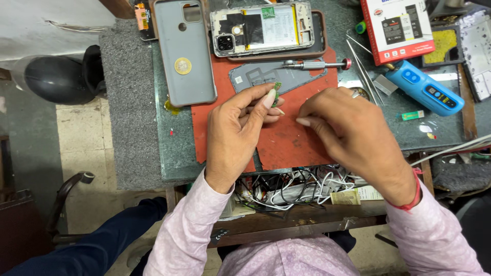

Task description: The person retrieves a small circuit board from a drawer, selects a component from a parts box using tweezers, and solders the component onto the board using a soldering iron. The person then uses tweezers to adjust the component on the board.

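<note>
My left hand (240,122) pinches a small green circuit board piece (277,92) between thumb and fingertips, above a red work mat (286,143). My right hand (348,133) hovers just to the right of it, fingers curled, with nothing visible in it. Behind the hands lies a grey phone back cover (253,75) with a precision screwdriver (317,64) resting across it. An opened phone (262,28), its battery and camera exposed, lies at the far edge.
A grey phone case (184,56) lies left of the mat. Tweezers (363,71), a blue electric tool (424,88) and a red box (396,28) sit to the right. An open drawer of tangled cables (291,189) is below the table's edge.
</note>
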